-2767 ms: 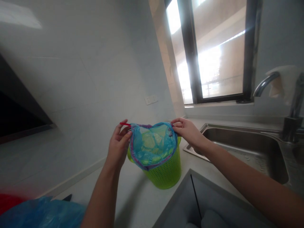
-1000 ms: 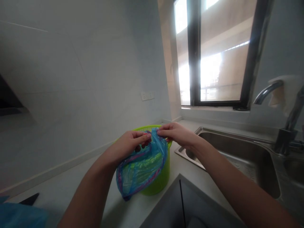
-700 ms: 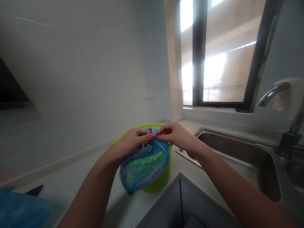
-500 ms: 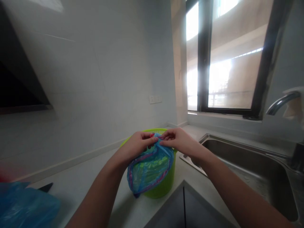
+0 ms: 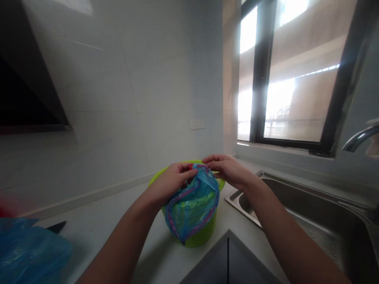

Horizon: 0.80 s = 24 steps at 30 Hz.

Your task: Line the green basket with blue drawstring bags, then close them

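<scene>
The bin liner (image 5: 192, 205) is thin, translucent blue plastic film, crinkled and faintly glossy, with a purple-red hem. The waste basket (image 5: 204, 232) under it is smooth lime-green plastic. The desk (image 5: 97, 221) looks like matt pale stone. The sink (image 5: 310, 213) is brushed stainless steel, the tap (image 5: 359, 138) polished metal. The wall tiles (image 5: 133, 90) are smooth with a soft sheen.

No lettering, label, brand, number or sign can be read anywhere here. The blue bag (image 5: 192, 205) carries no print that shows, the green basket (image 5: 198, 234) is plain plastic, and the wall socket (image 5: 197, 124) is too small and blurred to make out any marking. The tiled wall (image 5: 133, 79) and the window frame (image 5: 260, 71) bear nothing written either.
</scene>
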### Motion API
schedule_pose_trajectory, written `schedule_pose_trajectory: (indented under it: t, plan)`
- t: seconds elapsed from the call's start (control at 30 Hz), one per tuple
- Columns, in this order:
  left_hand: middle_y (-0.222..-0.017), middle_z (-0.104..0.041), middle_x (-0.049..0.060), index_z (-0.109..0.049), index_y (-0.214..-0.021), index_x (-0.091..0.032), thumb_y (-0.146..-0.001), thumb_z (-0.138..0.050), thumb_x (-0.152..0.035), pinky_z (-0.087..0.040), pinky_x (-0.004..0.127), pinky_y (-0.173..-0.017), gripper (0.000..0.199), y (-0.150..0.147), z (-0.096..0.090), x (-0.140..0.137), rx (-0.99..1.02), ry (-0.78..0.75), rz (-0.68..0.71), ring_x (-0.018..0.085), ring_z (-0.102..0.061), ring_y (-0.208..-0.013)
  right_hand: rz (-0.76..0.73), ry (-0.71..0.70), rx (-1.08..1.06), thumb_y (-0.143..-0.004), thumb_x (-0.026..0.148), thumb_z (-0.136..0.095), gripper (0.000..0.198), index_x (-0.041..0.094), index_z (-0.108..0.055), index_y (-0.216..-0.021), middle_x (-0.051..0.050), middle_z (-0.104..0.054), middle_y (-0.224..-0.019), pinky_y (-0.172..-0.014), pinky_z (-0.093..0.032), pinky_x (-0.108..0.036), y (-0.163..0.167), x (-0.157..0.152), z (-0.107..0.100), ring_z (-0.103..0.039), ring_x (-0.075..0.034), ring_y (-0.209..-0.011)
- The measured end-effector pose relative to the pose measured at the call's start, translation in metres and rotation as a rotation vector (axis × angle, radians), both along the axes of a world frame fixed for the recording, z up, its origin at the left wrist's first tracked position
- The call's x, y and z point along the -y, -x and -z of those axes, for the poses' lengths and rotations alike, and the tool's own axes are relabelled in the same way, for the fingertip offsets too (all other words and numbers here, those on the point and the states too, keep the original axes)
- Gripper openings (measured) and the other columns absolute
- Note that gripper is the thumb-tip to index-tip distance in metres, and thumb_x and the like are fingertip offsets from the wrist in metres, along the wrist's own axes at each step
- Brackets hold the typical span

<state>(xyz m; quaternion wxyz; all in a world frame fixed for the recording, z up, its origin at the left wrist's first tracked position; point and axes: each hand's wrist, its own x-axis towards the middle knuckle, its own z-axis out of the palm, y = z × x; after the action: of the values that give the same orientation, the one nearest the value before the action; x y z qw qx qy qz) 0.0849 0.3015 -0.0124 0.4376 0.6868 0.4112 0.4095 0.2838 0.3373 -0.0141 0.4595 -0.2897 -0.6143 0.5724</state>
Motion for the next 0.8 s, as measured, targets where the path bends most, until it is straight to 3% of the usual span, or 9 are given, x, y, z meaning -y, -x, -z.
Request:
schedule_pose_trajectory:
  t: [0.13,0.3,0.4,0.63,0.8]
  plan:
    - [-0.083,-0.066,0.004,-0.072,-0.099,-0.018,-0.078,-0.072,-0.039,-0.04,0.024,-0.058,0.029,-0.001,-0.001,0.002,0.05,0.027,0.026,0.013,-0.053,-0.063,0.089,-0.12,-0.059,-0.073,0.023,-0.067,0.01,0.017,-0.068,-0.08,0.0,-0.062,-0.073,-0.06,-0.04,-0.022,0.009,-0.01,0.003,-0.056,-0.011,-0.068]
    - [-0.075,-0.063,0.001,-0.071,-0.09,-0.017,-0.075,-0.074,-0.038,-0.039,0.023,-0.054,0.026,0.001,0.0,-0.004,0.108,0.003,-0.075,0.012,-0.051,-0.058,-0.096,-0.11,0.025,-0.074,0.028,-0.068,0.014,0.015,-0.065,-0.071,0.002,-0.054,-0.061,-0.053,-0.035,-0.024,0.003,-0.015,0.005,-0.045,-0.009,-0.055]
    - [-0.078,-0.065,0.003,-0.07,-0.089,-0.016,-0.074,-0.073,-0.034,-0.042,0.023,-0.057,0.023,0.003,0.0,-0.008,0.14,-0.002,-0.113,0.013,-0.056,-0.062,-0.198,-0.148,0.1,-0.077,0.031,-0.069,0.016,0.016,-0.067,-0.077,0.002,-0.055,-0.065,-0.054,-0.035,-0.023,0.0,-0.011,0.005,-0.045,-0.008,-0.056]
    - [-0.069,-0.061,-0.001,-0.066,-0.094,-0.018,-0.069,-0.075,-0.024,-0.038,0.02,-0.051,0.027,0.003,0.0,-0.012,0.27,0.005,-0.087,0.011,-0.053,-0.055,-0.076,-0.286,0.244,-0.079,0.034,-0.069,0.019,0.018,-0.07,-0.089,0.002,-0.061,-0.07,-0.056,-0.037,-0.024,0.005,-0.004,0.007,-0.05,-0.009,-0.06]
    - [-0.063,-0.059,-0.002,-0.066,-0.093,-0.018,-0.067,-0.078,-0.028,-0.036,0.022,-0.049,0.031,0.003,-0.001,-0.011,0.235,-0.022,-0.111,0.011,-0.049,-0.051,-0.125,-0.407,0.345,-0.076,0.04,-0.073,0.027,0.017,-0.072,-0.089,-0.002,-0.068,-0.08,-0.063,-0.041,-0.026,0.011,0.005,0.005,-0.057,-0.013,-0.07]
